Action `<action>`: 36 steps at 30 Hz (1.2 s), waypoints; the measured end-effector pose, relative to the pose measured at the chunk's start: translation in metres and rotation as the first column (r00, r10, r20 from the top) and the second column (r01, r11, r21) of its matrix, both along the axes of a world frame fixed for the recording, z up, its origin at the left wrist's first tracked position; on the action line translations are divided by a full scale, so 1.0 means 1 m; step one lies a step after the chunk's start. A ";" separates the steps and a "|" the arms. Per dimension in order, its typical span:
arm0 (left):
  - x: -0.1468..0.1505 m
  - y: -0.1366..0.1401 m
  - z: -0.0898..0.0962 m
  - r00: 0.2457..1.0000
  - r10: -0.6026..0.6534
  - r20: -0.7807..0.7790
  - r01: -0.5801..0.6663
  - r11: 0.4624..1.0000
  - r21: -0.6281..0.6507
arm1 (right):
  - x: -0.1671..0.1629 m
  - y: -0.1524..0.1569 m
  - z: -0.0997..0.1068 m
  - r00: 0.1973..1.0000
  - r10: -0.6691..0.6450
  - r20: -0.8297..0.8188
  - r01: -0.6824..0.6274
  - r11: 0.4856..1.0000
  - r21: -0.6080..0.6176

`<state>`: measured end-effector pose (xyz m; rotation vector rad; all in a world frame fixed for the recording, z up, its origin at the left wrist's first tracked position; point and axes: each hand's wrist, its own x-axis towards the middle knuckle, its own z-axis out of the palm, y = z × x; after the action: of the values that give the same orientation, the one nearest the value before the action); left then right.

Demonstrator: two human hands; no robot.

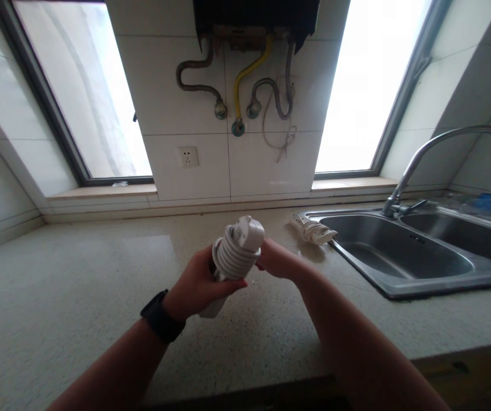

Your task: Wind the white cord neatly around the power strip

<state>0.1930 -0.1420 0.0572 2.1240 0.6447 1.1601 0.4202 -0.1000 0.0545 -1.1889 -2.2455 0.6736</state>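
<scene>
A white power strip (211, 309) with its white cord (233, 261) wound round it in several turns is held up over the counter. The white plug (251, 233) sits at the top of the coil. My left hand (200, 282) grips the strip and coil from the left, thumb along the near side. On the far right side of the bundle my right hand (276, 258) is closed against it, fingers curled and mostly hidden behind the plug and cord. A second white power strip (312, 229), also wrapped in its cord, lies on the counter by the sink.
The speckled counter (78, 297) runs beneath my hands. To the right is a double steel sink (399, 245) with a curved faucet (416, 154). A wall socket (188, 156) and pipes under a dark heater (256, 23) are on the tiled wall between two windows.
</scene>
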 end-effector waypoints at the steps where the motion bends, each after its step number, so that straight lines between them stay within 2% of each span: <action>1: -0.002 0.002 0.000 0.999 0.019 0.039 -0.017 0.998 -0.056 | 0.000 0.002 -0.002 1.000 0.020 -0.015 -0.020 0.999 -0.037; 3: -0.005 0.006 -0.002 0.996 0.006 0.084 0.008 0.988 -0.157 | 0.000 0.006 -0.004 0.998 0.025 -0.052 -0.029 0.996 -0.081; 4: -0.007 0.008 -0.002 0.994 -0.032 0.104 0.051 0.983 -0.179 | 0.000 0.007 -0.005 0.998 0.008 -0.061 -0.012 0.998 -0.065; 7: -0.010 0.009 -0.003 0.970 -0.213 0.118 0.228 0.964 -0.132 | 0.001 0.010 -0.005 0.996 -0.025 -0.083 0.025 1.000 0.005; 10: -0.007 0.002 0.000 0.920 -0.382 0.087 0.388 0.919 -0.066 | 0.002 0.012 -0.006 0.989 0.000 -0.148 0.002 1.000 0.011; 12: -0.001 -0.005 0.003 0.891 -0.449 0.069 0.453 0.886 -0.097 | 0.002 0.015 -0.009 0.983 0.007 -0.185 0.003 0.999 0.053; 14: 0.004 -0.012 0.004 0.855 -0.518 0.039 0.516 0.839 -0.175 | 0.002 0.016 -0.011 0.975 -0.004 -0.222 0.038 0.988 0.149; 16: 0.009 -0.016 0.004 0.822 -0.570 0.010 0.553 0.793 -0.257 | 0.002 0.016 -0.010 0.965 -0.040 -0.259 0.102 0.967 0.233; 18: 0.012 -0.017 0.001 0.807 -0.591 -0.026 0.555 0.772 -0.310 | 0.001 0.012 -0.006 0.950 -0.070 -0.305 0.162 0.943 0.289; 23: 0.015 -0.015 -0.004 0.785 -0.595 -0.174 0.520 0.785 -0.336 | -0.001 0.005 0.003 0.913 -0.060 -0.404 0.218 0.908 0.359; 26: 0.015 -0.015 -0.003 0.748 -0.648 -0.145 0.585 0.747 -0.316 | -0.002 0.002 0.004 0.901 -0.054 -0.431 0.239 0.891 0.387; 30: 0.016 -0.017 0.002 0.719 -0.694 -0.033 0.614 0.657 -0.437 | -0.001 -0.004 0.014 0.875 -0.029 -0.483 0.292 0.828 0.479; 32: 0.016 -0.017 0.001 0.755 -0.642 -0.130 0.531 0.716 -0.454 | -0.001 -0.010 0.021 0.862 -0.013 -0.507 0.321 0.788 0.525; 33: 0.016 -0.016 0.000 0.757 -0.646 -0.098 0.538 0.701 -0.469 | -0.001 -0.012 0.024 0.855 -0.008 -0.519 0.333 0.775 0.537; 35: 0.017 -0.015 -0.004 0.787 -0.586 -0.194 0.474 0.774 -0.420 | -0.002 -0.015 0.026 0.846 -0.004 -0.533 0.348 0.762 0.546; 36: 0.018 -0.014 -0.006 0.805 -0.558 -0.200 0.432 0.783 -0.447 | -0.002 -0.015 0.026 0.848 -0.006 -0.530 0.347 0.763 0.546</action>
<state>0.2111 -0.1560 0.0510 1.9748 0.3573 0.3520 0.4180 -0.1147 0.0806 -0.7570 -1.6611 0.0900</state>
